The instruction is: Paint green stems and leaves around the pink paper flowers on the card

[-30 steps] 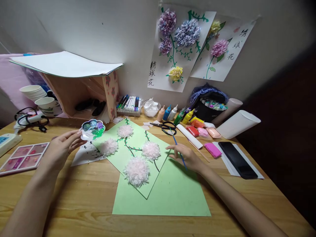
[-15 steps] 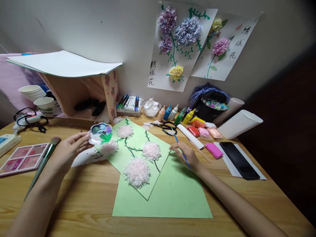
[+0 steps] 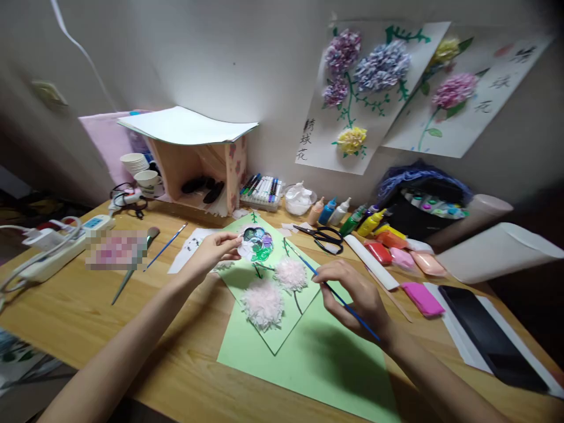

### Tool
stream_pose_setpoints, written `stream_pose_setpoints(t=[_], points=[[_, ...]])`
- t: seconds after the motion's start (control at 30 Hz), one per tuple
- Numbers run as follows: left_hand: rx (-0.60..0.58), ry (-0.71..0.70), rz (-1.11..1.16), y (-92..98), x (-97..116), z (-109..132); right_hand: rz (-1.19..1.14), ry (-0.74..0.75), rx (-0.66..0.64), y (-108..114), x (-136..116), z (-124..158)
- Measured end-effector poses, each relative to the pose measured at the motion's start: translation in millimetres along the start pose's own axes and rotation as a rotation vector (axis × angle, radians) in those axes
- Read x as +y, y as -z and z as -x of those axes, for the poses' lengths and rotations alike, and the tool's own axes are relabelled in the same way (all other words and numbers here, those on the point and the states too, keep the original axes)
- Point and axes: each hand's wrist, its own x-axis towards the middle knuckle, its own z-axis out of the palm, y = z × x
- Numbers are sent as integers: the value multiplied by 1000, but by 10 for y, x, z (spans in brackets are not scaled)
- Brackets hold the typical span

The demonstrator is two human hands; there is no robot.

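Note:
My left hand (image 3: pixel 219 254) pinches the edge of a flower-shaped paint palette (image 3: pixel 257 242) with green and purple paint, held above the upper part of a green card (image 3: pixel 282 326). Pink ruffled paper flowers (image 3: pixel 263 304) and painted dark stems decorate the card. Between the fingers of my right hand (image 3: pixel 352 299) is a slim blue paintbrush (image 3: pixel 348 307), its tip pointing up and left above the card's right side. The palette hides part of the card and one of its flowers. Underneath lies a larger green sheet (image 3: pixel 317 370).
Scissors (image 3: pixel 324 235) and paint bottles (image 3: pixel 341 212) stand behind the card. Clay packets (image 3: pixel 403 258), a phone (image 3: pixel 489 335) and a white roll (image 3: pixel 371 262) lie to the right. A second paintbrush (image 3: pixel 165 247), a large makeup brush (image 3: pixel 134 267) and a power strip (image 3: pixel 66 247) are on the left.
The palette in my left hand has moved right, over the card. My right hand keeps hold of the paintbrush, whose tip now points more to the left. The camera view has turned left.

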Motion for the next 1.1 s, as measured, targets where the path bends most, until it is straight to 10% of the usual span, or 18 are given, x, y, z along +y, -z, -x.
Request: stream_pose_setpoints(t=[0.3, 0.6, 0.9, 1.1], points=[[458, -9, 57, 1232, -397, 351, 13, 189, -299, -1200, -506, -629], [469, 17, 48, 1458, -658, 228, 226, 215, -590, -2176, -685, -851], [472, -114, -274, 1576, -704, 200, 309, 225, -571, -2284, -653, -972], [555, -321, -868, 1276, -408, 370, 282, 227, -363, -1471, -334, -973]])
